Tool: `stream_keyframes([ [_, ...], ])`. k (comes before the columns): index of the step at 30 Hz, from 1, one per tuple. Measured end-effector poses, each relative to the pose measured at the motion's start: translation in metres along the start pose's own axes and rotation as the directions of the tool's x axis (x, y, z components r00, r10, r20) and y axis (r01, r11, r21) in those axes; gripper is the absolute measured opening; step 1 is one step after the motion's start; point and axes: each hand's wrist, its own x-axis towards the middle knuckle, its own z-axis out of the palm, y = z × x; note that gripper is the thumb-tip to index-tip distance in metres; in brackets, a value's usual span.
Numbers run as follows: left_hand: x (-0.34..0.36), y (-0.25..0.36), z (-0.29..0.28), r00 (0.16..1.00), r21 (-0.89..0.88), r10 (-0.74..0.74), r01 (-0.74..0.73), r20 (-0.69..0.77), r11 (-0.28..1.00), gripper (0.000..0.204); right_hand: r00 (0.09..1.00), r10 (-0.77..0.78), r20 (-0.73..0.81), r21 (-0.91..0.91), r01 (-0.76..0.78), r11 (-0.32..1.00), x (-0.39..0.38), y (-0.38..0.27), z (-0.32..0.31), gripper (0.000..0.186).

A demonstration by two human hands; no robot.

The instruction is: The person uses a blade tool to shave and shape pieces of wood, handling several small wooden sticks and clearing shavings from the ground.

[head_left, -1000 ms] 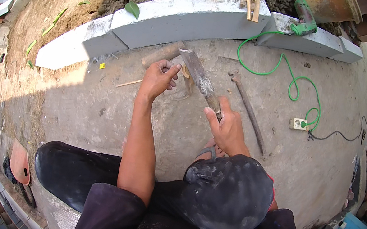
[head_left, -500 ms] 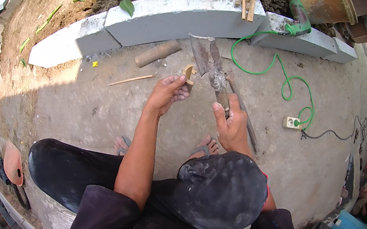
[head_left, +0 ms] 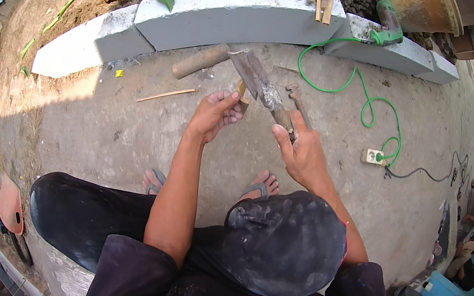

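Pinched upright between the thumb and fingers of my left hand (head_left: 217,114) is a short piece of split bamboo (head_left: 244,106). My right hand (head_left: 304,152) is wrapped round the wooden handle of a cleaver (head_left: 250,73). The broad, worn blade points up and to the left, and its edge is at the top of the bamboo piece; whether they touch, I cannot tell. White dust or plaster coats the blade near the handle. On the ground behind the right hand lies a long-handled metal tool (head_left: 301,101), partly hidden by that hand.
A wooden cylinder (head_left: 201,63) and a thin bamboo strip (head_left: 166,95) lie on the concrete. Beyond runs a low wall of pale blocks (head_left: 238,21), with bamboo sticks (head_left: 328,4) and a green drill (head_left: 387,26) on it. The drill's green cord reaches a socket box (head_left: 372,156).
The cleaver has moved left and its blade has turned, coming from beside the bamboo piece to its top. My left hand still holds the bamboo in nearly the same place.
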Motion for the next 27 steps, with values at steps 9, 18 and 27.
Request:
stream_keyframes([
  [9,0.000,-0.002,-0.005,1.000,-0.011,0.001,-0.001,0.001,1.000,0.025,0.966,-0.175,-0.193,0.114,0.199,0.973,-0.005,-0.026,-0.016,0.047],
  [18,-0.001,0.005,0.011,0.999,-0.002,-0.008,0.008,-0.052,1.000,0.030,0.999,-0.009,-0.043,-0.221,-0.001,0.975,-0.001,0.011,0.005,0.053],
  [27,-0.004,0.011,0.004,0.993,0.150,0.005,0.014,-0.121,0.989,0.034,0.993,0.115,0.028,0.148,-0.118,0.982,0.001,0.000,0.002,0.056],
])
